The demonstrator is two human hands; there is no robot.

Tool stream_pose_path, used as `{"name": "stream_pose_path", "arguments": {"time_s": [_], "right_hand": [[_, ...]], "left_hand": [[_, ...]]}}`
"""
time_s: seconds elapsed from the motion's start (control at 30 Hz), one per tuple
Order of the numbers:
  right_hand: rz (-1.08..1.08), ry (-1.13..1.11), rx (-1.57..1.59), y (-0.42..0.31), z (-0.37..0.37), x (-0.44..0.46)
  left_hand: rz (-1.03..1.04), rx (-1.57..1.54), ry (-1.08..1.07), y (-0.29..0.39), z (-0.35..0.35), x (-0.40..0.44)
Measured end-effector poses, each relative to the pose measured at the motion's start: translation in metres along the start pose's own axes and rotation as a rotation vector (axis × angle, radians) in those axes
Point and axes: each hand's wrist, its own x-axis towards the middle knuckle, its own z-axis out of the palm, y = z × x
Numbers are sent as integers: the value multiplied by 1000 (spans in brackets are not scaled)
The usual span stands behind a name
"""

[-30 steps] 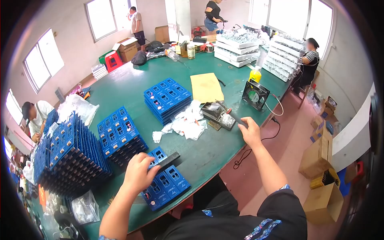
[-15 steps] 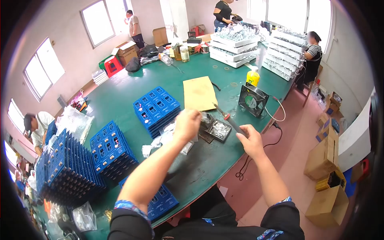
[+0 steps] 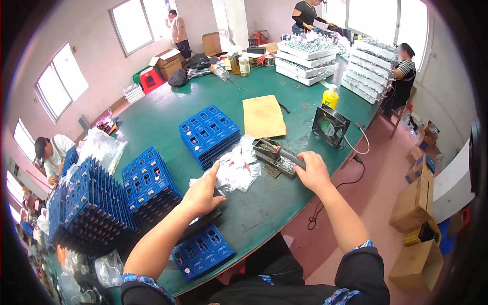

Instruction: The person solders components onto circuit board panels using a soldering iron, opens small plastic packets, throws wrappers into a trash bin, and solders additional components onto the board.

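My right hand [image 3: 313,172] is closed round the dark handle of a soldering iron [image 3: 291,156], whose front end lies over a metal tray of solder bits [image 3: 284,163]. My left hand [image 3: 202,194] hovers with thumb and fingers apart above a dark bar [image 3: 203,223], which lies across a blue panel [image 3: 203,253] near the table's front edge. Small white plastic bags [image 3: 236,170] lie just beyond the left hand. Behind them stands a stack of blue panels [image 3: 209,129].
More blue panel stacks [image 3: 94,203] fill the left of the green table [image 3: 168,109]. A yellow sheet [image 3: 264,117], a fan [image 3: 329,126], a yellow bottle [image 3: 330,96] and stacked white trays [image 3: 307,63] stand farther back. Co-workers are at the far and left sides.
My left hand has moved back from near the solder tray to above the blue panel and dark bar. The iron in my right hand has tilted lower over the tray.
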Motion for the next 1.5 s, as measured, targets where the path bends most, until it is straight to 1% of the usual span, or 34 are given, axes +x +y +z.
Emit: {"name": "stream_pose_path", "arguments": {"time_s": [0.07, 0.17, 0.27, 0.37, 0.47, 0.57, 0.6, 0.67, 0.7, 0.77, 0.83, 0.87, 0.97, 1.07, 1.17, 1.2, 1.3, 1.37, 1.43, 1.5], "right_hand": [[-6, 15, -45, -4, -4, -4], [-55, 44, -108, -13, -12, -6], [-1, 23, -95, -15, -13, -8], [-8, 11, -113, -15, -13, -10], [-57, 66, -118, -22, -12, -8], [-204, 177, -87, -42, -8, -4], [-260, 173, -5, -59, -6, -2], [-451, 38, 80, -92, 4, 4], [-473, -20, 170, -109, 12, 8], [-480, -65, 198, -134, 36, 20], [-535, 3, 202, -141, 31, 17], [-561, 36, 202, -144, 27, 16], [-278, 369, -116, -105, -3, -2], [-144, 219, -148, -66, -14, -14], [-78, 227, -95, -52, -22, -14], [-143, 225, -72, -54, -21, -13], [-311, -17, 129, -84, 1, -10], [-405, -38, 179, -110, 29, 5], [-395, -47, 99, -120, 70, 31], [-346, -42, -42, -118, 115, 62]], "left_hand": [[41, 51, -28, -1, -1, -5], [86, 19, 5, -14, -3, -6], [61, 44, 8, -20, -7, -12], [20, 65, -11, -19, -13, -18], [-5, 74, -8, -26, -15, -22], [-38, 61, 2, -34, -14, -22], [-54, 53, 4, -36, -13, -21], [-64, 57, 36, -41, -5, -13], [-66, 60, 52, -43, 0, -7], [-71, 73, 74, -40, 6, 0], [-56, 89, 74, -33, 7, 4], [-86, 101, 50, -33, 7, 5], [-98, 90, 56, -35, 8, 1], [-139, 81, 8, -36, 13, 6], [-167, 126, -4, -32, 15, 14], [-179, 137, 7, -32, 17, 16], [-215, 195, 3, -29, 19, 19], [-258, 235, -26, -22, 19, 21], [-328, 267, -63, -14, 18, 21], [-337, 280, -56, -15, 19, 20]]}}
